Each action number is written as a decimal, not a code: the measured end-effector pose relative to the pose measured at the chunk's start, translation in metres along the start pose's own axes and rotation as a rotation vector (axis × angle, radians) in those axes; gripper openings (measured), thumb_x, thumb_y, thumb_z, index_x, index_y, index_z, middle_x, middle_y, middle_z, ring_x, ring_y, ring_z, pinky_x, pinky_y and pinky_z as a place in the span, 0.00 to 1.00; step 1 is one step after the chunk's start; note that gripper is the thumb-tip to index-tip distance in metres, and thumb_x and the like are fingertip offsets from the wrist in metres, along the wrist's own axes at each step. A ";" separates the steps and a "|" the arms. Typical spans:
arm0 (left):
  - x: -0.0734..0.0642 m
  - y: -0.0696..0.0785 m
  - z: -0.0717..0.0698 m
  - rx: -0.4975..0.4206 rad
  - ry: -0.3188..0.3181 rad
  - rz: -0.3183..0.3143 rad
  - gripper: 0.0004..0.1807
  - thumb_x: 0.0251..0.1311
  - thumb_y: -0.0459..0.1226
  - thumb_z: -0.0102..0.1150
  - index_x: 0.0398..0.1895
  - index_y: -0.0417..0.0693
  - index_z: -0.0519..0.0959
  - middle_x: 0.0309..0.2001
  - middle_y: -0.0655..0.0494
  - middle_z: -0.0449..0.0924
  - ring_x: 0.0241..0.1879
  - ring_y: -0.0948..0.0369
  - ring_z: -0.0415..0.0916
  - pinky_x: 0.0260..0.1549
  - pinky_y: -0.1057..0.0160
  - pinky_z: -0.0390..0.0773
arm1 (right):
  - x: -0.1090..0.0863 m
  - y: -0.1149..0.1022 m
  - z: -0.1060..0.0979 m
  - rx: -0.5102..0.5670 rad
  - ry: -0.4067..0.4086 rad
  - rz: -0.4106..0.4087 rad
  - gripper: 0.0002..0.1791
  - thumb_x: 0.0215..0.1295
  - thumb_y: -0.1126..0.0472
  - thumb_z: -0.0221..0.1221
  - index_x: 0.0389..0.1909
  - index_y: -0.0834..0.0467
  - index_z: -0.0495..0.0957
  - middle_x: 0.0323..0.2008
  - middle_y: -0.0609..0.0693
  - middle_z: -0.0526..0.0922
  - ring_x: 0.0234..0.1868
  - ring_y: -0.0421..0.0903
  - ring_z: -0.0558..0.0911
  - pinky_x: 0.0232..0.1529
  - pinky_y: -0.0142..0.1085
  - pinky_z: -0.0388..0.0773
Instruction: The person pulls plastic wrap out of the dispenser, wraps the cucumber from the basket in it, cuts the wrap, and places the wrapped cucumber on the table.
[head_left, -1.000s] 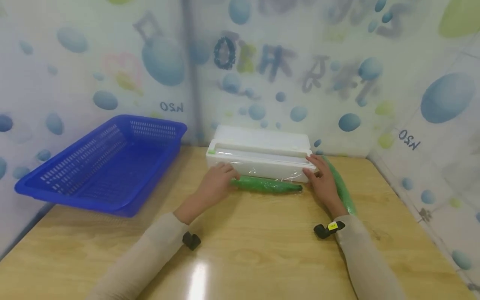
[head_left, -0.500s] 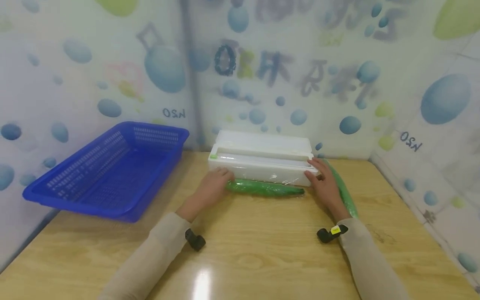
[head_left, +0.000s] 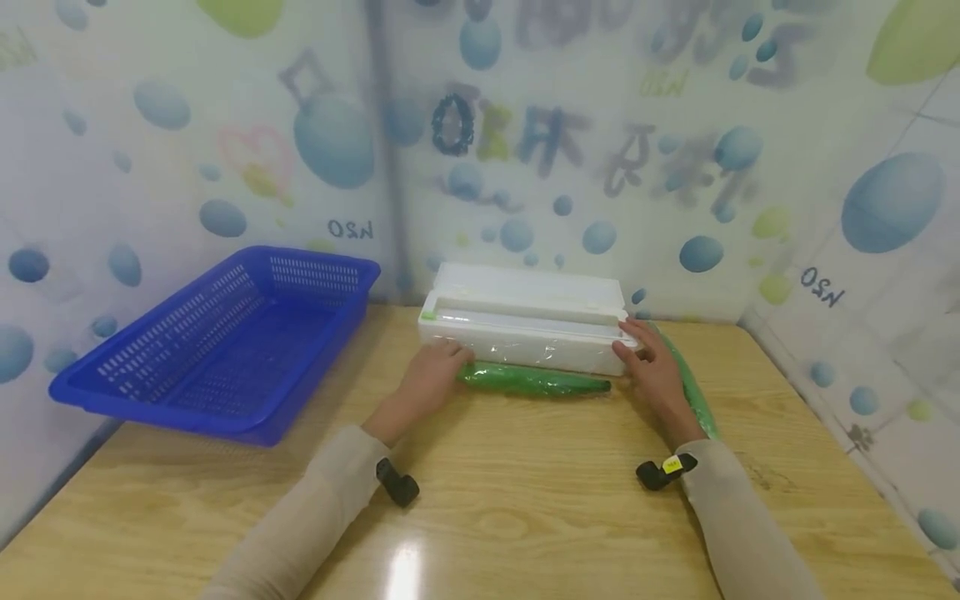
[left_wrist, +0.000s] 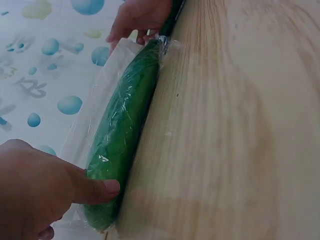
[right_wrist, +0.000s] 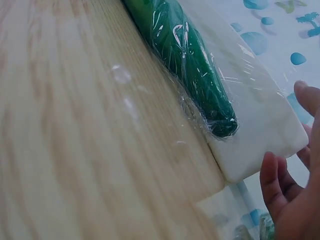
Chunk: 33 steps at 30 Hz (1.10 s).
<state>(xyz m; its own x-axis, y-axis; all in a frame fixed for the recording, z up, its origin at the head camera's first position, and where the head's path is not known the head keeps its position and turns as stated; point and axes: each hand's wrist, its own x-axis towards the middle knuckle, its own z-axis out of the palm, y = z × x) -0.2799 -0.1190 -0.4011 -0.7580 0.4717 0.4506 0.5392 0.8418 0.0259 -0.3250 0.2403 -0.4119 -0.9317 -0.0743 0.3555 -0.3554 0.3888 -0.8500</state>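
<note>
A green cucumber [head_left: 536, 381] wrapped in clear film lies along the front of a white cling film box [head_left: 525, 343]. My left hand [head_left: 435, 375] holds its left end; in the left wrist view the thumb [left_wrist: 111, 186] presses on the near end and the other fingers are mostly hidden. Film runs from the box front to the cucumber. At the box's right end, my right hand [head_left: 654, 375] grips the corner, with fingers at the top edge and thumb at the front. The right wrist view shows fingertips [right_wrist: 270, 162] right at that corner.
A second wrapped cucumber [head_left: 693, 392] lies beyond my right hand, partly hidden by it. The blue slotted basket [head_left: 262, 421] stands at the left of the wooden table [head_left: 525, 500]. Behind the box, its raised lid [head_left: 528, 285] is near the patterned wall [head_left: 585, 167].
My left hand has shifted slightly left relative to the box, with the cucumber, and more of its left end shows. The right hand stays at the box's end. The head view has tilted a little.
</note>
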 end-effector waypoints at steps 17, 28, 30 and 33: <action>-0.014 -0.002 -0.012 0.013 -0.109 0.072 0.19 0.43 0.33 0.72 0.42 0.44 0.80 0.36 0.54 0.78 0.39 0.55 0.72 0.38 0.56 0.72 | -0.047 -0.044 0.003 -0.307 -0.149 -0.052 0.14 0.67 0.54 0.59 0.46 0.58 0.80 0.43 0.54 0.82 0.41 0.50 0.79 0.33 0.36 0.75; -0.025 -0.003 -0.026 -0.140 -0.192 0.080 0.17 0.42 0.31 0.73 0.39 0.43 0.82 0.38 0.52 0.81 0.40 0.54 0.77 0.45 0.54 0.75 | -0.062 -0.046 0.013 -0.317 -0.398 -0.202 0.18 0.52 0.63 0.70 0.46 0.56 0.81 0.43 0.48 0.83 0.37 0.49 0.76 0.37 0.37 0.73; -0.027 -0.004 -0.028 -0.182 -0.230 0.069 0.16 0.43 0.31 0.72 0.39 0.43 0.82 0.37 0.52 0.81 0.39 0.54 0.77 0.44 0.54 0.75 | -0.063 -0.045 0.016 -0.321 -0.403 -0.189 0.19 0.50 0.65 0.71 0.44 0.57 0.81 0.41 0.47 0.83 0.35 0.48 0.75 0.36 0.35 0.72; -0.031 -0.004 -0.031 -0.269 -0.289 0.055 0.13 0.46 0.30 0.69 0.38 0.42 0.82 0.36 0.53 0.81 0.39 0.54 0.77 0.44 0.54 0.76 | -0.066 -0.047 0.017 -0.338 -0.408 -0.153 0.18 0.48 0.65 0.72 0.42 0.55 0.81 0.39 0.46 0.82 0.32 0.45 0.72 0.32 0.33 0.70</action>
<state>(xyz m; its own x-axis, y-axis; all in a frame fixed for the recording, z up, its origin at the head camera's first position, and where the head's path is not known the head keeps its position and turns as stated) -0.2471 -0.1449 -0.3876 -0.7769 0.6005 0.1894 0.6294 0.7328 0.2587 -0.2479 0.2112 -0.4025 -0.8486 -0.4771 0.2286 -0.5080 0.6141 -0.6040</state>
